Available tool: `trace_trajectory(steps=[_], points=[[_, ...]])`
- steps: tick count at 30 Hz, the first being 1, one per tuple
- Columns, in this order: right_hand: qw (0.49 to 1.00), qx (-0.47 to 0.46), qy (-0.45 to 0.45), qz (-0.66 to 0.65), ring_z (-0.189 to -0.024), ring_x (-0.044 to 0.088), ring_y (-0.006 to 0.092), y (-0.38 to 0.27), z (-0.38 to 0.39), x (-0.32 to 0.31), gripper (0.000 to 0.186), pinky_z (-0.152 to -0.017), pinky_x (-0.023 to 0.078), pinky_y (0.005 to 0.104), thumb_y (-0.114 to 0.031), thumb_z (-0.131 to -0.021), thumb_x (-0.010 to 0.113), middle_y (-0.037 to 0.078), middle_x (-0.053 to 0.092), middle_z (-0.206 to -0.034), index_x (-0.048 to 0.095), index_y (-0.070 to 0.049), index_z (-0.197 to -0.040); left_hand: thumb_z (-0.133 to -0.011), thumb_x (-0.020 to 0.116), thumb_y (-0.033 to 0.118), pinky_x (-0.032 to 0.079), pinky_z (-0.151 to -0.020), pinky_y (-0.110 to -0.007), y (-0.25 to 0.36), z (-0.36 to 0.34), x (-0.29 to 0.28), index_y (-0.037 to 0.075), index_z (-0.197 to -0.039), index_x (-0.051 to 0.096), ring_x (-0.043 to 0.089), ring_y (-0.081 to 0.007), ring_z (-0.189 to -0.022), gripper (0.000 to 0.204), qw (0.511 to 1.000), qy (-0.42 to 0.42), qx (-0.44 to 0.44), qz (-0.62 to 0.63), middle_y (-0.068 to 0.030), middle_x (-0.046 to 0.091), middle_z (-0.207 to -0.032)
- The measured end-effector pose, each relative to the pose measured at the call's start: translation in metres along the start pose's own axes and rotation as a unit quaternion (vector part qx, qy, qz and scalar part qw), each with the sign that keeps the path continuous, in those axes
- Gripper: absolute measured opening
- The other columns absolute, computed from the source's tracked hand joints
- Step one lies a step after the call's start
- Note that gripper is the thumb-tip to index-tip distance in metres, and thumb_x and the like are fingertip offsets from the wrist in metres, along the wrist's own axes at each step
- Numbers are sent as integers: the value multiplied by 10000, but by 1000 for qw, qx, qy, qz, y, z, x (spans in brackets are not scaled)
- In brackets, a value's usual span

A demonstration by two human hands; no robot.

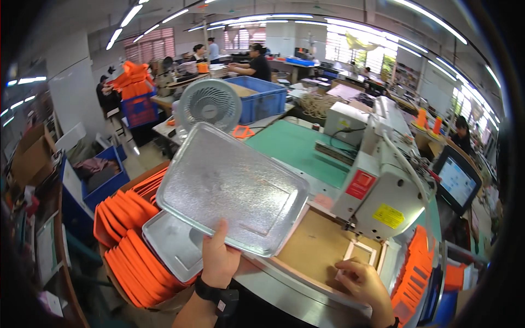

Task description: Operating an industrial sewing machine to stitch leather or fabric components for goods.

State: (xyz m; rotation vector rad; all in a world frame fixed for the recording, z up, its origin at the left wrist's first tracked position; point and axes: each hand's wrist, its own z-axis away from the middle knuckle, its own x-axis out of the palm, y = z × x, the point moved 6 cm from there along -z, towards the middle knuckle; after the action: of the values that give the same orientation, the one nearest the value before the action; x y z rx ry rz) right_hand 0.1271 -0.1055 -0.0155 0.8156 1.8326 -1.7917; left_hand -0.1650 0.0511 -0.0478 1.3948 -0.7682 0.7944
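My left hand point(221, 259), with a dark band at its wrist, grips the lower edge of a shallow silver metal tray point(229, 180). The tray is tilted up and lies over part of the machine table's left side. Over the tan board point(306, 235) in front of the sewing machine point(377, 191), my right hand point(363, 281) has its thumb and fingers drawn together. What they hold, if anything, I cannot make out. Just beyond those fingers, a small white rectangular frame point(362, 247) lies under the machine head.
A second metal tray point(175, 246) rests among stacked orange pieces point(134, 265) in a box at left. More orange pieces point(413, 273) stand at right near a screen point(458, 180). Behind are a fan point(210, 106), a blue crate point(265, 104) and several people at tables.
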Motion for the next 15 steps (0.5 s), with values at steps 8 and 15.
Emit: trace_trajectory(steps=[8, 15], points=[[999, -32, -3, -22, -809, 675, 203, 1, -1, 2, 276, -712, 537, 289, -23, -808, 671, 125, 687, -1041, 699, 3, -1081, -1015, 570, 233, 559, -858, -347, 0, -7, 8, -41, -1430, 381, 668, -202, -967, 531, 922, -219, -240, 210, -63, 643, -1060], [997, -64, -12, -43, -908, 663, 229, 1, 5, 2, 224, -780, 525, 307, -43, -949, 631, 152, 656, -1081, 650, 30, -1160, -1048, 443, 184, 495, -500, -209, -23, 3, 28, -49, -1543, 160, 632, -177, -527, 616, 773, -255, -403, 418, -120, 603, -712]])
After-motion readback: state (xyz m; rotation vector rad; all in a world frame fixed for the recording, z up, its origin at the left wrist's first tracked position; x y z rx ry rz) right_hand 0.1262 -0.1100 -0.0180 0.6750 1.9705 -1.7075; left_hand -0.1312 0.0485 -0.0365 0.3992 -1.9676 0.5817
